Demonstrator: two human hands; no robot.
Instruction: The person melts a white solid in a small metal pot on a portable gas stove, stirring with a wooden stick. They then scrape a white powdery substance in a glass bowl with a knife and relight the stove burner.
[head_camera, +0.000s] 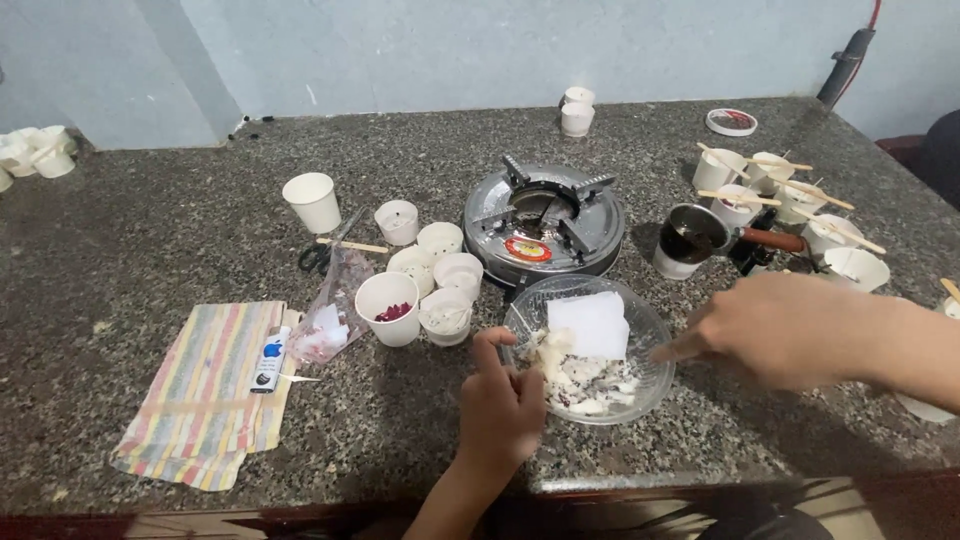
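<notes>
A clear glass bowl sits near the counter's front edge, holding white wax chunks, a large white block and some dark red bits. My left hand grips the bowl's near-left rim, thumb up against the glass. My right hand is blurred, just right of the bowl, with a finger pointing toward its rim; nothing is visible in it. A small round gas stove stands right behind the bowl.
White paper cups cluster left of the bowl, one with red petals. A striped cloth, small tube, plastic bag and scissors lie left. A dark metal pot and cups with wooden sticks stand right.
</notes>
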